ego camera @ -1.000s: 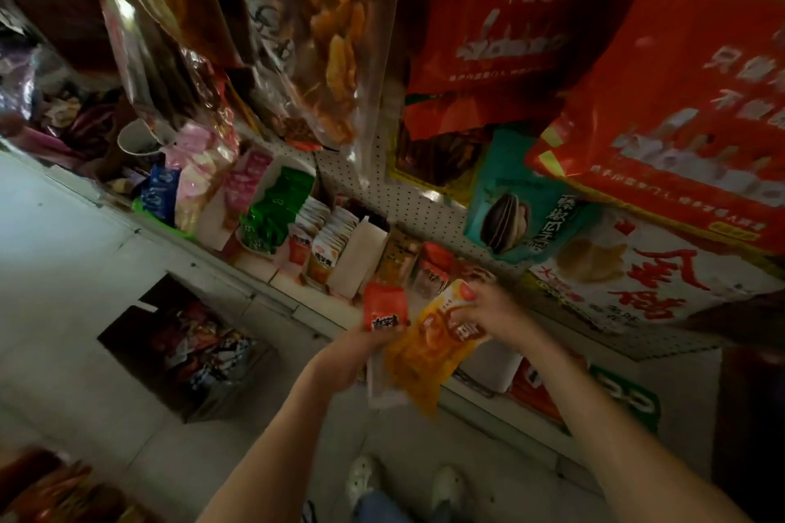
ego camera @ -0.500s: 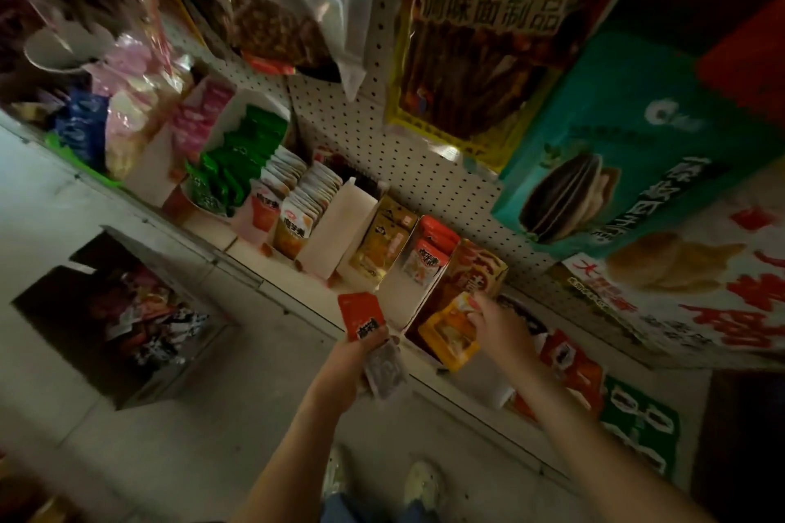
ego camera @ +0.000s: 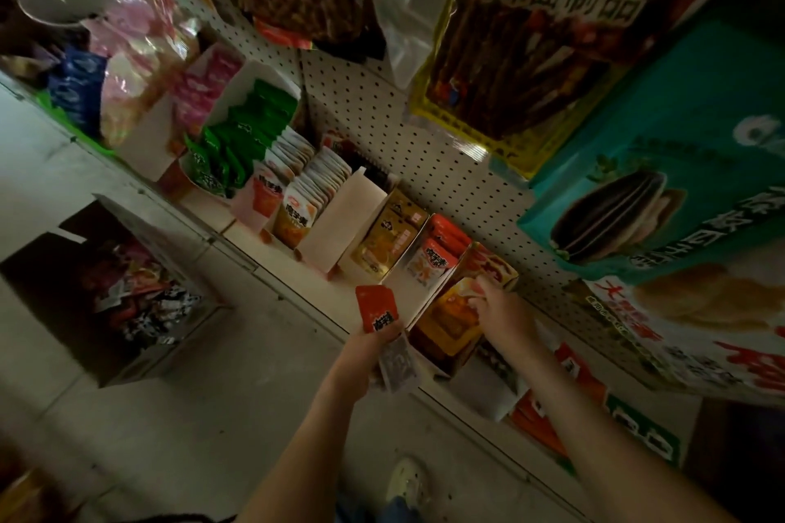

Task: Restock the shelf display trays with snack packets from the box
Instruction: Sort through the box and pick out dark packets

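The left grip (ego camera: 366, 357) is clenched around a red packet (ego camera: 377, 308), held upright just near of the shelf (ego camera: 293, 280) edge, with a grey packet (ego camera: 397, 365) tucked under it in the same hand. The right grip (ego camera: 501, 310) reaches into a cardboard tray (ego camera: 424, 297) at the right of the shelf, its fingertips (ego camera: 478, 289) pinching the top of an orange packet (ego camera: 450, 312) that stands in that tray. More filled trays line the shelf to the left, one holding green packets (ego camera: 242, 132). The open box (ego camera: 140, 365) of mixed packets sits on the floor (ego camera: 238, 408) at the left, well apart from both hands.
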Available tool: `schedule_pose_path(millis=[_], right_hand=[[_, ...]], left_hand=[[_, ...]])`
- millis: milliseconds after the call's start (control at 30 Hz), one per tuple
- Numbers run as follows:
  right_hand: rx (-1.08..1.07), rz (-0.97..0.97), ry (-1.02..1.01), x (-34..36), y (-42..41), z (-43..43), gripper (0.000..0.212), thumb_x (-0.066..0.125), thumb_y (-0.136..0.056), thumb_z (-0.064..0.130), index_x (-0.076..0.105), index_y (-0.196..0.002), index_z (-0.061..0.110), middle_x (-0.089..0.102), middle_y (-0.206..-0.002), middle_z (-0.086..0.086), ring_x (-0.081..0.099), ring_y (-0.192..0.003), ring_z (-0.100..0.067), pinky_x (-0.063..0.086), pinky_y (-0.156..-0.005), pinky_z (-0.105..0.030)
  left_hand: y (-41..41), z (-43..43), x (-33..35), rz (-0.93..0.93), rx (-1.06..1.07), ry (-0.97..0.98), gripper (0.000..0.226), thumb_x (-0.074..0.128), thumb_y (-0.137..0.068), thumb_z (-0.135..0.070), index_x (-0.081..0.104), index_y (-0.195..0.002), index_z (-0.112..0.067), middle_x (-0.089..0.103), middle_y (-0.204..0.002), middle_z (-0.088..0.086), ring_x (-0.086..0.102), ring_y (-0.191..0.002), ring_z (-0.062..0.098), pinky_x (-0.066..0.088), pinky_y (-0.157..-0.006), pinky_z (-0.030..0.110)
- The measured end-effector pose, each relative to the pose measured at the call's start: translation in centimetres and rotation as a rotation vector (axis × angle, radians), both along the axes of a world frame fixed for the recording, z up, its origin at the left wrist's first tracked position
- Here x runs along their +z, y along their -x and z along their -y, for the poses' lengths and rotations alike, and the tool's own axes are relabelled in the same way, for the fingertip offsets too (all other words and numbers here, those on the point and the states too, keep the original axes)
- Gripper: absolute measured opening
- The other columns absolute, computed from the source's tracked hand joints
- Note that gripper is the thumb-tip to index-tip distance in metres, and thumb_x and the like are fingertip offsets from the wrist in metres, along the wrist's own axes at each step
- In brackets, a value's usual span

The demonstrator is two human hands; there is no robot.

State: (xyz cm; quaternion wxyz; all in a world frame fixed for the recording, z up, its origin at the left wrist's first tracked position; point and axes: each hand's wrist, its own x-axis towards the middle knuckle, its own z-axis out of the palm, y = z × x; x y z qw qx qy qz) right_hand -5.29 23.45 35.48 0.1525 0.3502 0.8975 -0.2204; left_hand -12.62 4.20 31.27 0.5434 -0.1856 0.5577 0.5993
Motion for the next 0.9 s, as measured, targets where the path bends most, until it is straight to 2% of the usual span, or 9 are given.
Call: schedule_pose_path(millis=[33,100,167,267,400,633,767,833,900], right_hand=[[0.012,-0.003,0.02,-0.3,0.0,0.1,0.009,0.05,-0.097,0.02,0.053,-0.102,0.027,0.062,-0.102,0.0,0.061,-0.09,-0.016,0.051,-0.065,-0.028],[0.036,0.007,0.06,-1.1,-0.1,0.3,0.012,0.051,-0.096,0.018,0.047,-0.089,0.026,0.058,-0.098,0.004,0.059,-0.091,-0.014,0.052,-0.071,-0.031],[0.07,0.057,0.103,-1.8,-0.3,0.6,0.013,0.049,-0.097,0.016,0.045,-0.089,0.025,0.057,-0.095,0.006,0.055,-0.088,-0.01,0.046,-0.068,-0.028],[0.097,0.143,0.115,-2.7,-0.6,0.6,0.009,0.045,-0.098,0.018,0.049,-0.092,0.023,0.061,-0.092,0.001,0.057,-0.081,-0.015,0.047,-0.063,-0.03],[0.033,0.15,0.104,-3.6,-0.2,0.4,0.008,0.044,-0.098,0.018,0.048,-0.093,0.022,0.06,-0.094,0.0,0.06,-0.089,-0.021,0.05,-0.07,-0.033],[-0.07,0.178,-0.105,-4.4,0.4,-1.2,0.015,0.046,-0.095,0.013,0.051,-0.109,0.017,0.064,-0.109,-0.008,0.058,-0.102,-0.028,0.053,-0.082,-0.038],[-0.022,0.162,-0.153,-4.4,0.7,-1.3,0.047,0.053,-0.092,0.014,0.04,-0.137,0.017,0.047,-0.14,-0.006,0.039,-0.131,-0.027,0.03,-0.109,-0.041],[-0.026,0.023,-0.012,-3.8,1.0,-0.5,0.051,0.057,-0.092,0.017,0.038,-0.139,0.019,0.046,-0.14,-0.005,0.041,-0.131,-0.024,0.034,-0.108,-0.042],[-0.076,-0.099,0.298,-2.6,1.5,1.0,0.047,0.059,-0.092,0.023,0.041,-0.136,0.025,0.05,-0.13,-0.001,0.047,-0.121,-0.02,0.045,-0.094,-0.037]], left_hand=[[0.0,-0.1,0.0,-0.001,0.002,0.008,0.017,0.064,-0.09,-0.019,0.057,-0.103,-0.012,0.067,-0.092,0.013,0.065,-0.085,0.03,0.051,-0.085,0.046],[0.0,-0.3,-0.3,-0.002,0.016,0.022,0.011,0.063,-0.091,-0.017,0.056,-0.098,-0.015,0.065,-0.09,0.012,0.064,-0.082,0.029,0.051,-0.079,0.042],[-0.1,-0.3,-0.5,0.002,0.025,0.023,0.008,0.062,-0.091,-0.016,0.056,-0.096,-0.015,0.064,-0.088,0.012,0.063,-0.079,0.028,0.051,-0.076,0.039],[-0.4,-0.3,-0.9,0.018,0.031,0.024,0.011,0.063,-0.091,-0.016,0.056,-0.1,-0.015,0.065,-0.089,0.012,0.063,-0.081,0.028,0.05,-0.08,0.04],[-0.6,-0.3,-1.5,0.01,0.046,0.001,0.029,0.063,-0.09,-0.014,0.055,-0.117,-0.008,0.066,-0.092,0.011,0.064,-0.083,0.027,0.051,-0.072,0.037],[-1.0,-0.1,-1.8,0.012,0.031,0.015,0.036,0.064,-0.09,-0.018,0.053,-0.123,-0.009,0.066,-0.096,0.01,0.064,-0.085,0.025,0.048,-0.067,0.034],[-1.3,-0.1,-1.9,0.02,0.057,-0.005,0.039,0.065,-0.09,-0.019,0.052,-0.125,-0.009,0.066,-0.098,0.01,0.065,-0.09,0.027,0.05,-0.077,0.038],[-1.4,-0.1,-1.5,0.049,0.062,-0.03,0.035,0.066,-0.089,-0.018,0.053,-0.12,-0.01,0.067,-0.097,0.011,0.066,-0.089,0.029,0.052,-0.077,0.04],[-1.4,-0.2,-1.1,0.069,0.054,-0.082,0.031,0.067,-0.088,-0.018,0.054,-0.114,-0.009,0.069,-0.095,0.013,0.067,-0.088,0.031,0.055,-0.081,0.043]])
